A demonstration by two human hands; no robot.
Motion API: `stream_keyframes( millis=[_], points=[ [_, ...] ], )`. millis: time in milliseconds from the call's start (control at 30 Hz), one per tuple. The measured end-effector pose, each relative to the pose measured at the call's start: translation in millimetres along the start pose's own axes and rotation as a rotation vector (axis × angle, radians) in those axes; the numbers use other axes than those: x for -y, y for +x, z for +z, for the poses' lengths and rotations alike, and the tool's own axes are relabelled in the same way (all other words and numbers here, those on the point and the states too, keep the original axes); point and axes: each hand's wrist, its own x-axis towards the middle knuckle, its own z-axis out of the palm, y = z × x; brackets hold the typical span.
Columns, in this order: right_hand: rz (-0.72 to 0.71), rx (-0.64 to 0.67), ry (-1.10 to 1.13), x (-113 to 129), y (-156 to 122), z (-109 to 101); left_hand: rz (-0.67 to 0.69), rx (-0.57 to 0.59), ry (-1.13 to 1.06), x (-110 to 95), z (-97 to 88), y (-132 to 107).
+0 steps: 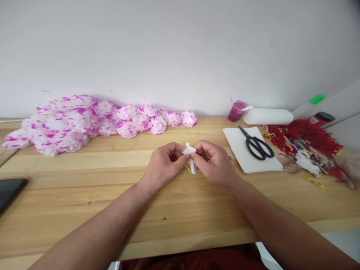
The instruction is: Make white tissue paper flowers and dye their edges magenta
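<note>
A small folded strip of white paper [189, 149] is pinched at its middle by both hands above the table, its upper end spread and its lower end hanging down. My left hand [166, 162] is closed on its left side, thumb and fingertips together. From the other side my right hand [215, 161] grips the same strip, with the thumb across its front. A bit of yellow yarn [188, 169] shows just beside the strip's lower end; whether it is tied around the paper is hidden by the fingers.
Pink-spotted white paper pompoms [75, 123] line the wall at left. To the right, black-handled scissors [260, 146] lie on white paper sheets [239, 150]. Around them are a purple-stained cup [234, 112], a white roll [268, 116], red yarn [306, 135] and a dark-lidded jar [320, 119]. A black object [9, 189] sits far left.
</note>
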Motion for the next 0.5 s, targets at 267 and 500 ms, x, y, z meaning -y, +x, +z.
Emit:
stream_keyframes(
  millis=[267, 500],
  points=[
    [-0.012, -0.079, -0.097, 0.0, 0.2, 0.1, -0.047, -0.024, 0.025, 0.8, -2.2, 1.6],
    [0.002, -0.049, -0.065, 1.9, -1.7, 3.0, -0.031, -0.011, 0.029, -2.3, -1.3, 0.7]
  ],
)
